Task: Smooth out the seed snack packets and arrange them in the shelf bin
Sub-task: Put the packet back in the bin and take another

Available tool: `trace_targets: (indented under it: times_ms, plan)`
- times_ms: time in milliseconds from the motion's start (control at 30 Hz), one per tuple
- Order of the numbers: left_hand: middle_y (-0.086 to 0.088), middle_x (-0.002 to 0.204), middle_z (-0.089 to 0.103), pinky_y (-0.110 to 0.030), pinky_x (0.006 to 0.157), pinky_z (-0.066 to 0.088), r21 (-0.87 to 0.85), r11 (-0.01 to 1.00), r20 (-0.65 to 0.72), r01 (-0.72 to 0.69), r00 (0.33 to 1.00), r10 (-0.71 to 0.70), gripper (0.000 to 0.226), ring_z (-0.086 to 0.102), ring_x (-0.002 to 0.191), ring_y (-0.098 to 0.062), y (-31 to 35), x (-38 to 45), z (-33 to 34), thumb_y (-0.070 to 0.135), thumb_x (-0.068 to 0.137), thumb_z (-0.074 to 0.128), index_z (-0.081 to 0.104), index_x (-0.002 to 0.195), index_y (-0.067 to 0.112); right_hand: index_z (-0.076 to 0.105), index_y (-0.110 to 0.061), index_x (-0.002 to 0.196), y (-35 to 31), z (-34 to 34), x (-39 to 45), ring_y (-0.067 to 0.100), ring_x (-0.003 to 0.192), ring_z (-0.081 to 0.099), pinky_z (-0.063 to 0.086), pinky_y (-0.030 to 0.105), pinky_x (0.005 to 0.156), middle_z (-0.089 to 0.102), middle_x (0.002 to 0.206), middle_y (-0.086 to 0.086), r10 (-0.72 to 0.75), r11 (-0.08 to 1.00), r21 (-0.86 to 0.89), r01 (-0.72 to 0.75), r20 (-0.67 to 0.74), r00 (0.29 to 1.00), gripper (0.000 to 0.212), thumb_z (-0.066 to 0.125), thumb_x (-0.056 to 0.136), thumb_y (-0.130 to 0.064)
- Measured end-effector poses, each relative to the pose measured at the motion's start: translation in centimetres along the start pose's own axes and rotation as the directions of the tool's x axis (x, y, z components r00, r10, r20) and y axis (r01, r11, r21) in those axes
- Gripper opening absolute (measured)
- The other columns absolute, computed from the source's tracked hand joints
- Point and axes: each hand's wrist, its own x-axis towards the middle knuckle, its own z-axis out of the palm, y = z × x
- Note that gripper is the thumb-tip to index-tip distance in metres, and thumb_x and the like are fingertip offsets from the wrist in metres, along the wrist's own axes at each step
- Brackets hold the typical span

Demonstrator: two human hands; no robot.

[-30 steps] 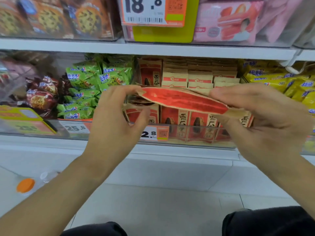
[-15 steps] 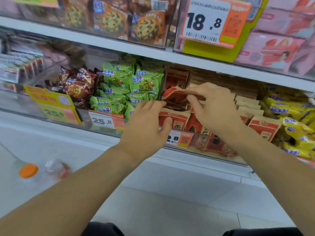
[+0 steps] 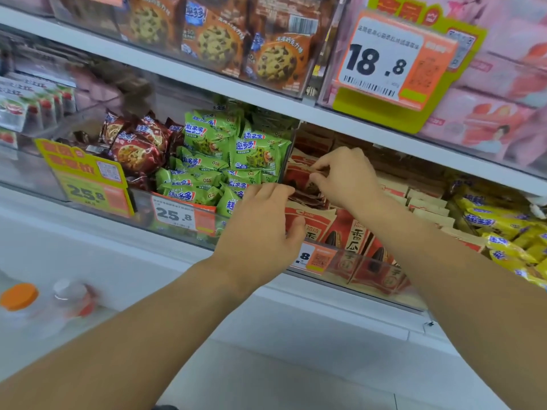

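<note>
In the middle bin (image 3: 349, 272) of the lower shelf, a red seed packet (image 3: 299, 176) lies on top of the pile at the left end, just beside the clear divider. The right hand (image 3: 347, 176) pinches its upper edge; the grip is narrow, with thumb and fingers closed on the packet. The left hand (image 3: 260, 229) is at the front of the same bin, its fingertips on the near edge of the packet and its thumb curled against a standing packet below; whether this grip really holds the packet I cannot tell.

The bin holds more seed packets (image 3: 359, 247) in red and tan, standing upright in rows behind the clear front wall, which carries a small orange price tag (image 3: 315, 257).

The bin to the left contains green cookie packets (image 3: 225, 161) heaped loosely, and beyond them dark red cookie packets (image 3: 136, 149). The bin to the right contains yellow packets (image 3: 500, 220).

On the shelf above stand brown cookie boxes (image 3: 236, 39) and pink boxes (image 3: 485, 125), with a large price sign (image 3: 390, 60) reading 18.8 between them.

At the lower left, blurred, are a bottle with an orange cap (image 3: 19, 295) and a second bottle (image 3: 71, 297).
</note>
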Motion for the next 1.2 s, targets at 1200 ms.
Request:
trace_targets:
  times_ms: [1200]
  plan:
    - [-0.004,0.124,0.056,-0.031,0.101,0.036,-0.008,1.000,-0.081,0.016,0.997,-0.017,0.037,0.043,0.119,-0.021,0.4,0.7,1.6,0.023,0.092,0.057,0.054,0.126,0.009,0.065,-0.024,0.088,1.0,-2.3,-2.5,0.013,0.083,0.060,0.044,0.025,0.076,0.067,0.098,-0.003,0.109,0.963,0.241,-0.118,0.052,0.993,0.008,0.068,0.093,-0.018]
